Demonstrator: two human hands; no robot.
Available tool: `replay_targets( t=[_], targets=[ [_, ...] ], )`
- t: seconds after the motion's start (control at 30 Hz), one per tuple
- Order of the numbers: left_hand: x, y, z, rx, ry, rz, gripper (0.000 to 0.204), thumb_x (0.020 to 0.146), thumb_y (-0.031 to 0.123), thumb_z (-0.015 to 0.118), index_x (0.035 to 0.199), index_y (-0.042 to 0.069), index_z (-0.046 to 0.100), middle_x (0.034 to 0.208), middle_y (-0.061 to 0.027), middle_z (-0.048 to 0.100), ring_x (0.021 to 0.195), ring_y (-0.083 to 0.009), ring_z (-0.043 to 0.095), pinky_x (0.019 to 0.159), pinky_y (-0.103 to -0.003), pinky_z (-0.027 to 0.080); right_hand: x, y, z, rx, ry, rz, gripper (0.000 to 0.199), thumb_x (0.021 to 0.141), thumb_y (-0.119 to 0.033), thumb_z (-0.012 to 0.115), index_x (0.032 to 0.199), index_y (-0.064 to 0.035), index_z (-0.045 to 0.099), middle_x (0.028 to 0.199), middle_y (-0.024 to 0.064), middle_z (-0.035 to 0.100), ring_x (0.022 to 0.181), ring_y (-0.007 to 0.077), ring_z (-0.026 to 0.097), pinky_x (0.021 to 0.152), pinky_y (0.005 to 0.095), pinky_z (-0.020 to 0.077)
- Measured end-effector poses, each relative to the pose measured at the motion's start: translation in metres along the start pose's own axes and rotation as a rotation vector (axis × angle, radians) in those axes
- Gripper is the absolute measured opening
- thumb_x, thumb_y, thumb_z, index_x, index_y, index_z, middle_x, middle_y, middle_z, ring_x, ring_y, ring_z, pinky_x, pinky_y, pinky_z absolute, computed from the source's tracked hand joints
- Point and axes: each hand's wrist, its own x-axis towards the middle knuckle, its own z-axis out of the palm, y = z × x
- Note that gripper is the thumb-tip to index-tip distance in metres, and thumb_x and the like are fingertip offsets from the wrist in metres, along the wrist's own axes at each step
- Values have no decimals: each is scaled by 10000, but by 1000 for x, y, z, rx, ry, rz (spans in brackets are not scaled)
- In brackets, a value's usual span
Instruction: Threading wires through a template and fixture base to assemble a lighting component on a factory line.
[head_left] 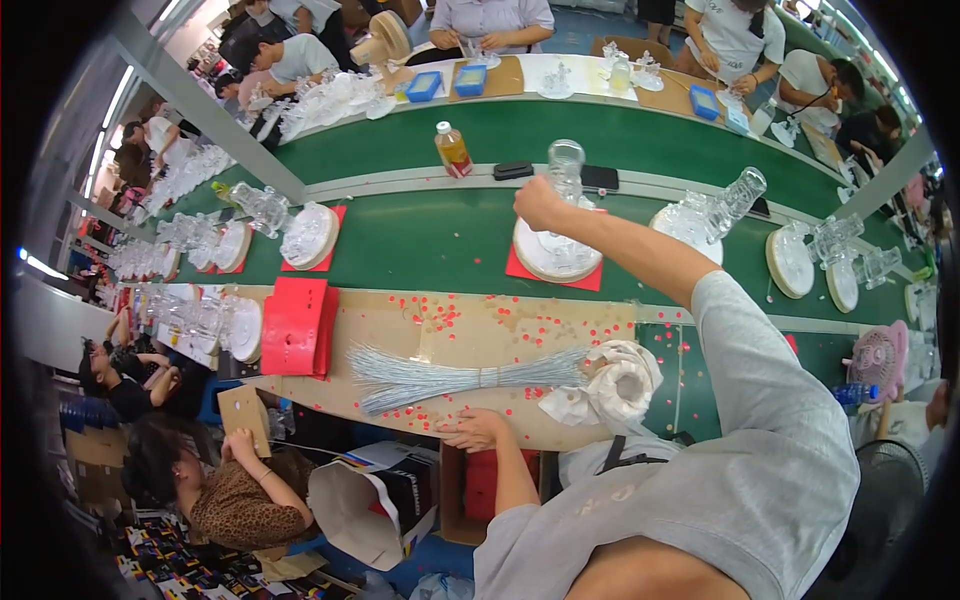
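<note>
My right hand (543,203), arm stretched across the bench, is closed beside a clear cylindrical cup-like piece (566,170). What its fingers hold is hidden. That piece stands among clear plastic parts on a round whitish base (545,258), with a red sheet (590,279) beneath. My left hand (475,430) rests at the bench's near edge, fingers apart and nothing held. Just beyond it lies a bundle of thin silvery wires (450,374), tied around the middle. A whitish wrapped roll (618,383) sits at the bundle's right end.
Red sheets (295,328) are stacked to the left. Small red discs dot the cardboard surface (400,335). Similar clear assemblies (700,215) line the green belt (410,235). A drink bottle (453,150) stands behind. Below are an open carton (455,500) and a seated co-worker (240,490).
</note>
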Motion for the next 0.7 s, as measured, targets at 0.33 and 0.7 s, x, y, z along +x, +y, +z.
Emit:
replay_targets(
  t=[0.33, 0.7],
  targets=[
    [8, -11, 13, -19, 114, -75, 675, 989, 408, 550, 1586, 199, 316, 1443, -247, 460, 1141, -387, 596, 891, -531, 501, -224, -244, -38, 1165, -202, -365, 348, 891, -221, 639, 1211, -89, 671, 1185, 142, 692, 1125, 362, 659, 944, 487, 534],
    [2, 5, 56, -77, 277, 0, 696, 967, 455, 534, 1579, 184, 346, 1327, -294, 520, 1043, -435, 619, 814, -571, 505, -317, -270, -45, 2678, -880, 388, 417, 987, -105, 628, 1386, -1, 566, 1261, 111, 655, 1137, 213, 649, 963, 329, 557]
  ],
)
